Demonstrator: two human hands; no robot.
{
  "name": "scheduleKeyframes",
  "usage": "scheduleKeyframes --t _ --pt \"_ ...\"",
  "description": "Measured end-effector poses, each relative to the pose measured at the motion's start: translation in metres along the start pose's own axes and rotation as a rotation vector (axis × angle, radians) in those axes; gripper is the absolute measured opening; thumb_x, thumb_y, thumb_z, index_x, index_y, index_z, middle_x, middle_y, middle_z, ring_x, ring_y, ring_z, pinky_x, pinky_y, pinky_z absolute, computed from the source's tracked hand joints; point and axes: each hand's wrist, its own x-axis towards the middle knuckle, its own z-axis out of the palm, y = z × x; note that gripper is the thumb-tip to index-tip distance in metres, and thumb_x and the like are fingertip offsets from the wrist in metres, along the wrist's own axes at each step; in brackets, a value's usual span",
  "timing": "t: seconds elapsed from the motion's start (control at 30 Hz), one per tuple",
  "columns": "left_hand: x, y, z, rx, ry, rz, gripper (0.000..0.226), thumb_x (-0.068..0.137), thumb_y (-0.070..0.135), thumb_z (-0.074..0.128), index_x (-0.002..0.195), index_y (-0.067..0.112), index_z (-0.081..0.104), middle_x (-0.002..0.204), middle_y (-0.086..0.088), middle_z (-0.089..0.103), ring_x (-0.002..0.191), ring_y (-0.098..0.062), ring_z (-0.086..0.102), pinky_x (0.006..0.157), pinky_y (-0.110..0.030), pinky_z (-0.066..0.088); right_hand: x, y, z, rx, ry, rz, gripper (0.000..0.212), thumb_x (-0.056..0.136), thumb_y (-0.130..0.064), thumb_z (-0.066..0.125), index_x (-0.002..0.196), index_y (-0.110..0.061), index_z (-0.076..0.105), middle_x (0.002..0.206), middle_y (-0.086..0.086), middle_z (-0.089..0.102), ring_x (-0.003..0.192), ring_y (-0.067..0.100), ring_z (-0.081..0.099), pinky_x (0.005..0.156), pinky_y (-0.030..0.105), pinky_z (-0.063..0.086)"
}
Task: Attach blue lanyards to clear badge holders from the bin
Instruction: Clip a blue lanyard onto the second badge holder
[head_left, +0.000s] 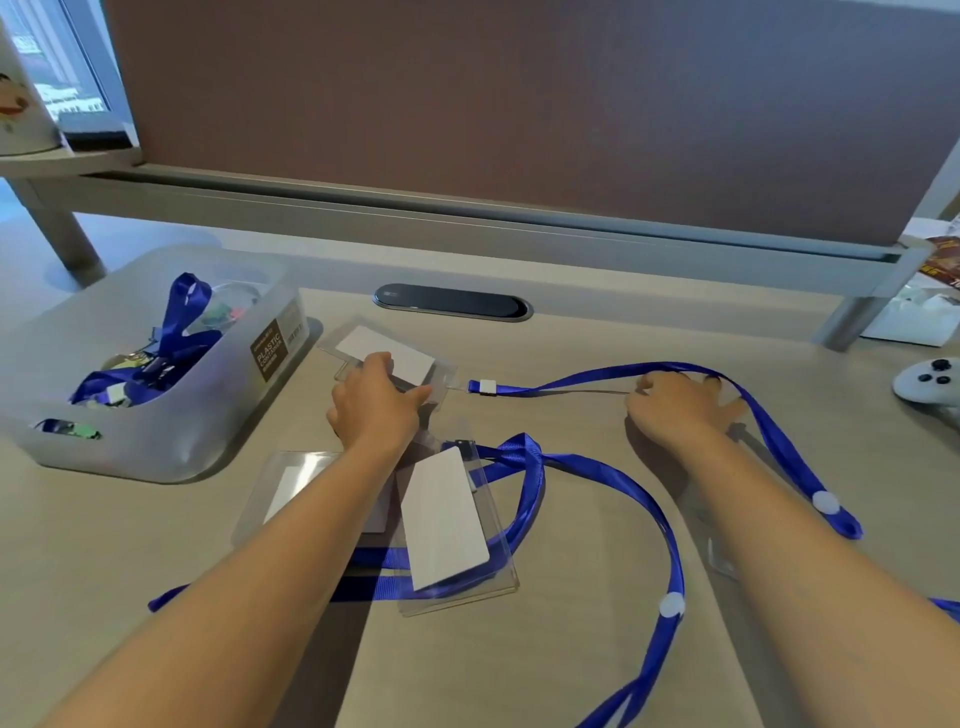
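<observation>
Fingers (415, 397) pin clear holder (384, 353) w/ white card.

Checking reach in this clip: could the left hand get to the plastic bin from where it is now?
Probably yes. The left hand rests on a badge holder right beside the bin, whose top is open, and nothing lies between them.

desk (519, 649) | brown partition (519, 104) | black cable grommet (451, 301) | white game controller (930, 382) far right

lanyard (597, 375): woven cloth, sheen | badge holder (457, 530): clear glossy plastic | bin (156, 447): frosted plastic
</observation>
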Motion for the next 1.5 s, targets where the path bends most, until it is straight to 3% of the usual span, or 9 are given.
scheduleKeyframes --t 0.13,0.23,0.47,0.57,0.67,0.93,1.07,1.2,1.5 --pt "-0.005 0.001 -0.004 0.184 -0.048 -0.005 0.040 0.081 0.038 0.058 0.112 0.014 0.049 0.120 -0.019 0.052 0.112 -0.036 0.041 0.092 -0.045 0.035 -0.004 0.009 0.001 0.049 0.016 -0.058 0.030 0.090 -0.014 0.037 0.106 -0.008 0.061 0.099 0.010 0.062 0.089 0.027 0.055 0.079 0.039 0.045" --pt "-0.008 0.000 -0.012 0.279 -0.118 -0.014 0.042 0.082 0.045 0.052 0.112 0.016 0.051 0.123 -0.020 0.046 0.115 -0.037 0.039 0.095 -0.046 0.034 -0.012 0.010 0.002 0.083 0.006 -0.078 0.029 0.090 -0.014 0.037 0.097 -0.006 0.064 0.095 0.011 0.066 0.087 0.028 0.061 0.077 0.039 0.050" --pt "-0.026 -0.005 -0.044 0.170 -0.178 0.054 0.046 0.084 0.038 0.053 0.123 0.014 0.046 0.131 -0.018 0.046 0.120 -0.036 0.039 0.097 -0.048 0.038 -0.054 0.002 -0.008 0.202 -0.027 -0.173 0.024 0.086 -0.010 0.036 0.064 -0.010 0.045 0.066 0.009 0.047 0.058 0.021 0.040 0.052 0.030 0.031" --pt "-0.044 -0.006 -0.065 0.005 -0.250 0.143 0.047 0.083 0.031 0.055 0.125 0.012 0.043 0.131 -0.016 0.049 0.118 -0.033 0.046 0.097 -0.049 0.043 -0.083 -0.009 -0.012 0.300 -0.046 -0.256 0.025 0.090 -0.013 0.039 0.094 -0.010 0.063 0.092 0.013 0.063 0.082 0.026 0.058 0.071 0.035 0.046" --pt "-0.065 -0.013 -0.082 -0.027 -0.352 0.233 0.046 0.084 0.027 0.056 0.125 0.012 0.043 0.132 -0.013 0.049 0.118 -0.028 0.047 0.097 -0.042 0.041 -0.115 -0.022 -0.005 0.390 -0.050 -0.321 0.032 0.092 -0.017 0.043 0.118 -0.007 0.059 0.120 0.011 0.062 0.106 0.024 0.057 0.090 0.035 0.045" --pt "-0.102 -0.036 -0.099 0.032 -0.397 0.315 0.039 0.085 0.022 0.054 0.122 0.012 0.045 0.129 -0.010 0.052 0.114 -0.023 0.049 0.086 -0.029 0.038 -0.159 -0.044 0.023 0.470 -0.288 -0.341 0.024 0.088 -0.024 0.054 0.076 -0.005 0.062 0.083 0.017 0.062 0.075 0.018 0.056 0.066 0.027 0.042" --pt "-0.099 -0.037 -0.107 0.057 -0.370 0.321 0.041 0.085 0.022 0.054 0.124 0.013 0.043 0.134 -0.009 0.048 0.120 -0.024 0.044 0.097 -0.036 0.039 -0.160 -0.050 0.023 0.533 -0.280 -0.318 0.018 0.087 -0.015 0.054 0.087 0.001 0.062 0.093 0.023 0.062 0.079 0.019 0.053 0.062 0.025 0.043" --pt "-0.097 -0.032 -0.110 0.041 -0.331 0.375 0.047 0.084 0.020 0.056 0.127 0.014 0.039 0.138 -0.010 0.044 0.125 -0.026 0.041 0.102 -0.039 0.036 -0.160 -0.052 0.009 0.710 -0.174 -0.296 0.022 0.090 -0.011 0.050 0.068 -0.017 0.049 0.075 0.000 0.053 0.073 0.014 0.052 0.059 0.022 0.043" --pt "-0.103 0.004 -0.121 0.141 -0.405 0.616 0.077 0.073 0.025 0.069 0.135 0.027 0.023 0.150 -0.002 0.021 0.136 -0.024 0.020 0.110 -0.042 0.025 -0.173 -0.055 -0.039 1.024 -0.011 -0.295 0.015 0.091 -0.008 0.047 0.102 -0.006 0.057 0.092 0.010 0.057 0.080 0.021 0.058 0.062 0.028 0.052"
